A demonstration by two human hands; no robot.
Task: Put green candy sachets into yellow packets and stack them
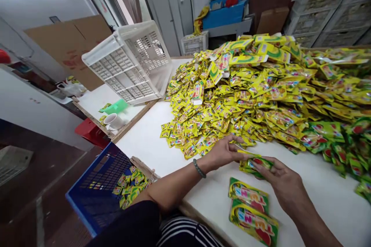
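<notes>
Near the yellow sachet heap (232, 102), the right hand (285, 181) grips a green-and-yellow pouch (251, 166), the left hand (222, 155) pinching its edge; two fruit-printed pouches (251, 222) lie farther from the heap.

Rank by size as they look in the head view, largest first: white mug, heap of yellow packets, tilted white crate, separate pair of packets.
1. Heap of yellow packets
2. Tilted white crate
3. Separate pair of packets
4. White mug
Nearness to the camera may enlarge the pair beside the mug.
</notes>
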